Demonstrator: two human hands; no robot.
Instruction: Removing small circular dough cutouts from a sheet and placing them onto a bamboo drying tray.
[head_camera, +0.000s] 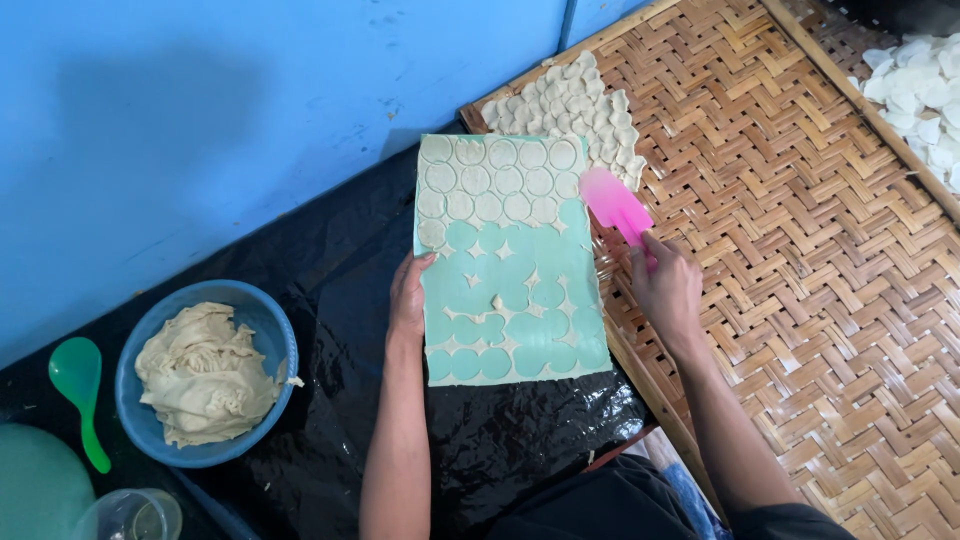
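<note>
A mint-green board (510, 300) carries a dough sheet cut into circles. The left hand (408, 295) grips its edge; the right hand (668, 290) has its fingers closed on a pink scraper (612, 203). Black plastic sheeting (340, 260) and a woven bamboo tray (800, 200) lie beneath, beside a blue wall (200, 120).

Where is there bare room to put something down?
The woven bamboo tray is bare right of the right hand, below the white discs. Black plastic lies bare between blue bowl and green board. Crowded: bottom-left corner.

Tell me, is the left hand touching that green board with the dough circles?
Touching. The head view shows the left hand gripping the left edge of the green board, its thumb lying over the rim.
</note>
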